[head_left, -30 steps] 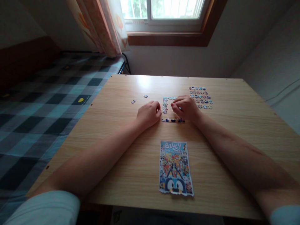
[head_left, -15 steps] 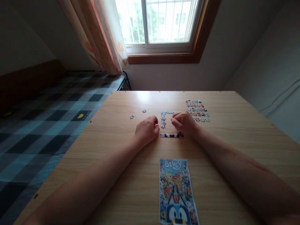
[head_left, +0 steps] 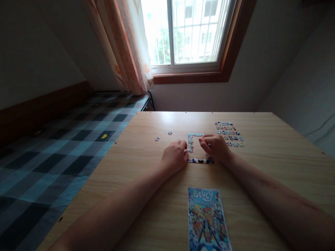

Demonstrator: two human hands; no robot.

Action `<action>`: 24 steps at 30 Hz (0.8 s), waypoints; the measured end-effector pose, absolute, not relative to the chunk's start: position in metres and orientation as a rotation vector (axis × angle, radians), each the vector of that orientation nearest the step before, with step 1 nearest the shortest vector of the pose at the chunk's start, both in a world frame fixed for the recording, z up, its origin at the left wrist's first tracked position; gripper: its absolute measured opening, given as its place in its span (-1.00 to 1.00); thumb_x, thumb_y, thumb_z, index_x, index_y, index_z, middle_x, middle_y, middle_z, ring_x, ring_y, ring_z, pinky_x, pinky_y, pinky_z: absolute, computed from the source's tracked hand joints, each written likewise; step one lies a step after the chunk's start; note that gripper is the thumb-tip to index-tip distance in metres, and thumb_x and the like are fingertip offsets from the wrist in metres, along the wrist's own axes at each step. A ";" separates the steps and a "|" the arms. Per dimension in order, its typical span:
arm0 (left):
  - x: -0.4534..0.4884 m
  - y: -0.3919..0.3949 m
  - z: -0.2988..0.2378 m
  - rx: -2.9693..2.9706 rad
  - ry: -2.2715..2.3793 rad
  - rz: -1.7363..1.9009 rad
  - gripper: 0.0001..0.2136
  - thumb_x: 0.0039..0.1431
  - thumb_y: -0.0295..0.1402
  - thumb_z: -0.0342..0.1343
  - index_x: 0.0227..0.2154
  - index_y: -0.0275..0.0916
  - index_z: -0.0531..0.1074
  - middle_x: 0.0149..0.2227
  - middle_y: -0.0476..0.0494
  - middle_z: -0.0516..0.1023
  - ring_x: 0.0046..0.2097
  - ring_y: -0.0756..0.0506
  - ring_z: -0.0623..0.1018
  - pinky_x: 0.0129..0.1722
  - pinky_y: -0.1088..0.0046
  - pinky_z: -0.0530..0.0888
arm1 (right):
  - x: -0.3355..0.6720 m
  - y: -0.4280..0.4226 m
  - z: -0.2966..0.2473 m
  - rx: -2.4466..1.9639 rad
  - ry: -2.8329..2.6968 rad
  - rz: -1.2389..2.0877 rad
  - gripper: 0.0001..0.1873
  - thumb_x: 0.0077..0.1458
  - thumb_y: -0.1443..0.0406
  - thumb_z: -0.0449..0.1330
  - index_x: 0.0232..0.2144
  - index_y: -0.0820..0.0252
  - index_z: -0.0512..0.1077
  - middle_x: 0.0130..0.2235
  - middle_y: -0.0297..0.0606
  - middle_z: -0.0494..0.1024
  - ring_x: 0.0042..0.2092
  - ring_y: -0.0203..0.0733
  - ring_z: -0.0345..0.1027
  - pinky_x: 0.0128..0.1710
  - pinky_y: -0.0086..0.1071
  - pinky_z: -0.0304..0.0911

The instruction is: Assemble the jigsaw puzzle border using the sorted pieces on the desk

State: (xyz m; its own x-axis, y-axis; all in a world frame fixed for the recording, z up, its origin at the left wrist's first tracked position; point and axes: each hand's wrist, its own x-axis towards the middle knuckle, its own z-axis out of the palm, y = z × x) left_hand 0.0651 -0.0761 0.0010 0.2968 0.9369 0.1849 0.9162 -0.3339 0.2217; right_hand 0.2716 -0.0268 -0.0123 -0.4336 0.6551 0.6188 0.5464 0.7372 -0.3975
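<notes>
A partly assembled jigsaw puzzle lies on the wooden table, with a left column (head_left: pixel 191 143), a top row (head_left: pixel 195 134) and a separate bottom strip (head_left: pixel 201 161). My left hand (head_left: pixel 176 154) rests at the puzzle's lower left corner, fingers curled in, beside the strip's left end. Whether a piece is in those fingers cannot be seen. Over the puzzle's right side, my right hand (head_left: pixel 216 146) is closed with thumb and fingers together; it hides part of the puzzle and whatever it may grip. Two loose puzzle pieces lie farther left, one piece (head_left: pixel 170 133) behind the other piece (head_left: pixel 157 139).
Rows of loose puzzle pieces (head_left: pixel 229 133) lie beyond my right hand. A printed Bluey picture sheet (head_left: pixel 208 219) lies nearer me on the table (head_left: pixel 146 212). A bed with a checked cover (head_left: pixel 65 153) adjoins on the left; a window (head_left: pixel 195 33) is ahead.
The view has tilted up and shifted left. My left hand has come slightly nearer to the bottom strip's left end. My right hand stays closed over the puzzle's right side.
</notes>
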 end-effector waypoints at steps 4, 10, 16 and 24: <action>0.063 -0.076 0.014 2.496 1.771 0.382 -0.90 0.23 -0.36 0.04 -0.27 -0.21 0.44 -0.19 -0.19 0.54 -0.15 -0.16 0.52 -0.18 0.34 0.44 | 0.272 -0.026 -0.016 -0.904 -2.117 0.136 -0.47 0.28 0.22 0.03 -0.73 0.21 0.20 -0.59 -0.33 0.30 -0.56 -0.39 0.11 -0.50 -0.43 0.01; 0.015 -0.048 0.049 2.400 2.096 0.299 -0.78 0.25 -0.37 0.01 -0.20 -0.21 0.55 -0.12 -0.24 0.59 -0.15 -0.20 0.56 -0.20 0.33 0.44 | 0.275 -0.026 -0.016 -0.903 -2.075 0.159 -0.47 0.28 0.23 0.03 -0.73 0.20 0.19 -0.61 -0.34 0.27 -0.56 -0.37 0.13 -0.49 -0.41 0.01; -0.044 -0.020 0.040 2.338 2.088 0.108 -0.60 0.11 -0.52 0.05 0.00 -0.16 0.53 0.05 -0.22 0.56 0.05 -0.18 0.51 -0.01 0.39 0.40 | 0.274 -0.024 -0.016 -0.880 -2.084 0.148 -0.48 0.26 0.26 0.04 -0.75 0.20 0.20 -0.61 -0.33 0.30 -0.57 -0.38 0.14 -0.50 -0.42 0.01; -0.052 -0.009 0.031 2.417 2.011 0.016 -0.72 0.12 -0.32 0.05 -0.18 -0.09 0.63 -0.16 -0.13 0.65 -0.17 -0.14 0.56 -0.24 0.45 0.40 | 0.274 -0.024 -0.015 -0.881 -2.079 0.144 -0.49 0.26 0.27 0.04 -0.75 0.21 0.20 -0.61 -0.33 0.32 -0.55 -0.37 0.17 -0.48 -0.43 0.04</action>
